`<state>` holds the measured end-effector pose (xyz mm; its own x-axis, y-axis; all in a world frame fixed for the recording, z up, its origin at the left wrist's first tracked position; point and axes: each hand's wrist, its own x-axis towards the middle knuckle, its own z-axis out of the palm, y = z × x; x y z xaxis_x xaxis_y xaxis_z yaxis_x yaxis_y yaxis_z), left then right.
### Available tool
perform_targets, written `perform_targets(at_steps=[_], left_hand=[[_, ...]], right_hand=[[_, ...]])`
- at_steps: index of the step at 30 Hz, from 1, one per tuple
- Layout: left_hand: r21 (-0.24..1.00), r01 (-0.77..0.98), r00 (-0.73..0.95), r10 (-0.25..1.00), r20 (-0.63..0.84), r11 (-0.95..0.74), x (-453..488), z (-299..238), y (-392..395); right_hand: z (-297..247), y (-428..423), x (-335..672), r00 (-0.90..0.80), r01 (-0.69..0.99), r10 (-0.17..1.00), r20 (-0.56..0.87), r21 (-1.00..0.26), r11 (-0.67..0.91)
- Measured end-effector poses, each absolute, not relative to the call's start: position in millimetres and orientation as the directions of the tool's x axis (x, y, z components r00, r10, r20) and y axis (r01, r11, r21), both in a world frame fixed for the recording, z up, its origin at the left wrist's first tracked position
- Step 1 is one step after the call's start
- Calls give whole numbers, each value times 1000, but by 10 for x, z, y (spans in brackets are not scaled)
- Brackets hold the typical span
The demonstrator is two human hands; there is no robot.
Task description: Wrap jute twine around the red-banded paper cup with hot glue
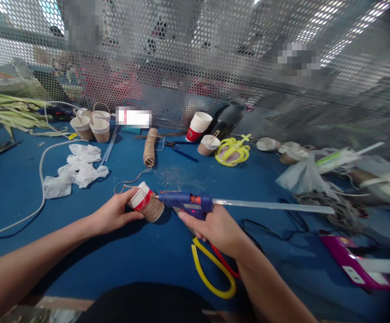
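Observation:
My left hand (121, 208) grips a paper cup (144, 197) by its white rim end, tilted low over the table. Brown twine is wrapped around the cup's lower part, with red paper showing above it. In my right hand (215, 226) is a blue glue gun (188, 202), a long clear glue stick (272, 205) jutting from its back. The gun's nozzle is at the cup's side, close to the edge of the twine; whether it touches cannot be made out. A strand of twine runs behind the cup toward the twine roll (150, 147).
Scissors with yellow and red handles (211, 269) lie under my right hand. Behind are finished twine cups (100, 130), stacked paper cups (200, 124), pliers (181, 150) and a yellow crown-shaped piece (232, 151). Crumpled white cloth (77, 168) lies left; a purple power strip (356, 262) lies right.

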<state>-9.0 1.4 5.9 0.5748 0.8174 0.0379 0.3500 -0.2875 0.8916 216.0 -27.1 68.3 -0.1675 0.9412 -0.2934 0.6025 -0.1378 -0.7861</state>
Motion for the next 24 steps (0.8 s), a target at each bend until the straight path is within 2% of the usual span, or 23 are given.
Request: perform_targets(at_steps=[24], left_hand=[[916, 305, 576, 817, 40, -260, -90, 63, 10]], right_hand=[[645, -332, 2140, -151, 608, 943, -297, -780, -148]])
